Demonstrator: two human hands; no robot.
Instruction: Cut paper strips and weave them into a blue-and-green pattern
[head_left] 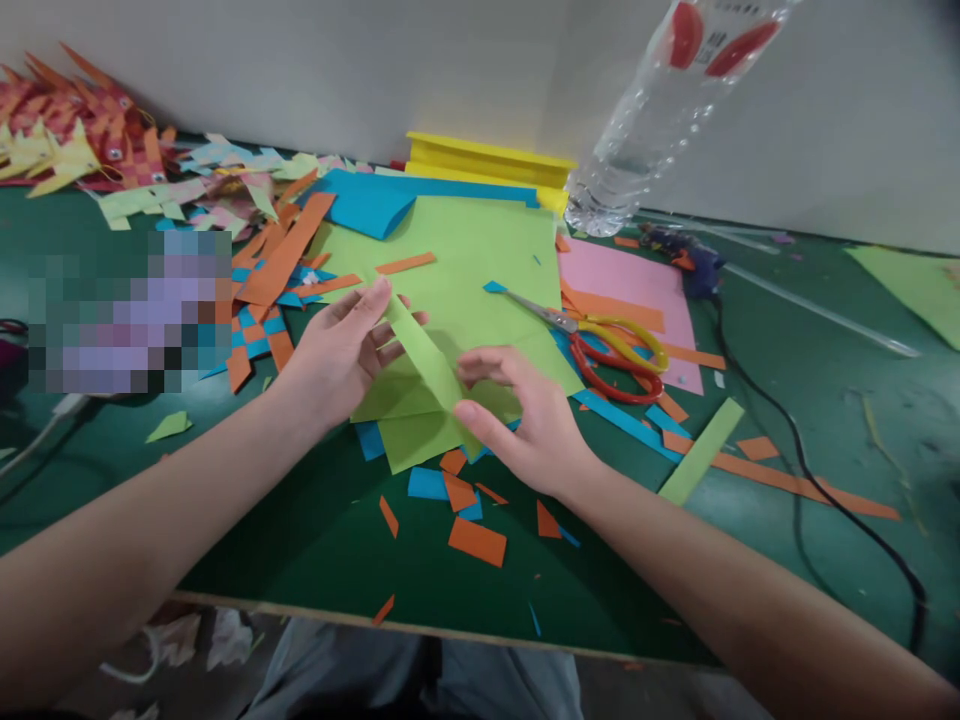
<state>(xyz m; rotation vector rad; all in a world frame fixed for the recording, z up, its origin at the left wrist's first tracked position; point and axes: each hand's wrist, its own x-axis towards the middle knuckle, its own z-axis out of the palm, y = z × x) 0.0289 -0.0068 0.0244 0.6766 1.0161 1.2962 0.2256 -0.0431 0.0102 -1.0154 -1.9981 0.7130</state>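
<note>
A light green paper strip (420, 345) runs slantwise between my two hands, just above a green paper sheet (465, 260) lying on the dark green table (315, 540). My left hand (341, 350) pinches the strip's upper end between thumb and fingers. My right hand (525, 420) grips its lower end, thumb pressed on top. Red and yellow handled scissors (607, 350) lie shut on the paper just right of my right hand.
Orange, blue and green scraps litter the table around the sheet. A woven orange and blue square (259, 335) lies left of my left hand. A clear plastic bottle (660, 110), a yellow paper stack (487, 160), pink paper (622, 285) and a glue gun (694, 260) with black cord stand further back.
</note>
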